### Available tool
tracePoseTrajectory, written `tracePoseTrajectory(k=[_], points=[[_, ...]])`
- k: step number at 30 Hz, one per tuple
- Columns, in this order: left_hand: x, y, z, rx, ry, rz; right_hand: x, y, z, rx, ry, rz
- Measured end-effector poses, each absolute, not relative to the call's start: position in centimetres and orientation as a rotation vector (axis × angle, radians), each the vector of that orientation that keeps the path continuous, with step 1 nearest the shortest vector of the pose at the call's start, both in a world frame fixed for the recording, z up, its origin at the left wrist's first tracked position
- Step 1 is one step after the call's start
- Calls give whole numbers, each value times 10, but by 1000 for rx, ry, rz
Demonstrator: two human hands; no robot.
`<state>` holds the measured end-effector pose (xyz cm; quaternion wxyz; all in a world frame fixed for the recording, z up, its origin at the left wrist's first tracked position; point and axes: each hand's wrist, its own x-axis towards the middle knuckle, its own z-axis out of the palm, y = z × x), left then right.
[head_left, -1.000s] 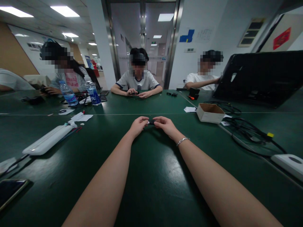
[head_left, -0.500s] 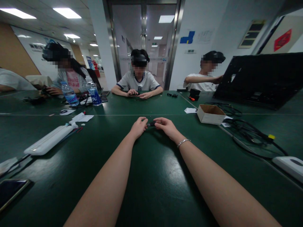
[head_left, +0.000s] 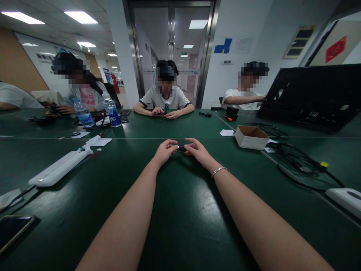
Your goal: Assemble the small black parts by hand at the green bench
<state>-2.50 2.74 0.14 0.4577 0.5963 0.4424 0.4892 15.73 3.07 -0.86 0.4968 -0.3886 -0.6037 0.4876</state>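
A small black piece (head_left: 181, 148) with a shiny, metal-looking end spans the gap between my hands, low over the green table; it looks like a plug or a USB stick, too small to tell which. My left hand (head_left: 165, 153) pinches its left, shiny end between thumb and fingers. The dark right end is gripped by the fingertips of my right hand (head_left: 199, 152), whose index finger is raised off it. Fingers cover part of the piece at both ends. A silver bracelet (head_left: 218, 171) circles my right wrist.
Left lie a white power bank-like case (head_left: 60, 168), a phone (head_left: 14, 229) and paper (head_left: 98, 141), with two water bottles (head_left: 112, 112) beyond. Right are an open cardboard box (head_left: 251, 138), black cables (head_left: 299, 160) and a large monitor (head_left: 313, 94). A person (head_left: 166, 96) sits opposite.
My left thumb and fingers have moved onto the shiny end of the black piece, which now lies more level. My right index finger has lifted. The person at right has lowered an arm.
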Motion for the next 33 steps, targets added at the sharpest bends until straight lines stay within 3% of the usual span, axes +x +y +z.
tracePoseTrajectory(k=[33], points=[[-23, 31, 0, 1339, 1073, 1176, 159, 23, 3, -911, -1428, 1422]])
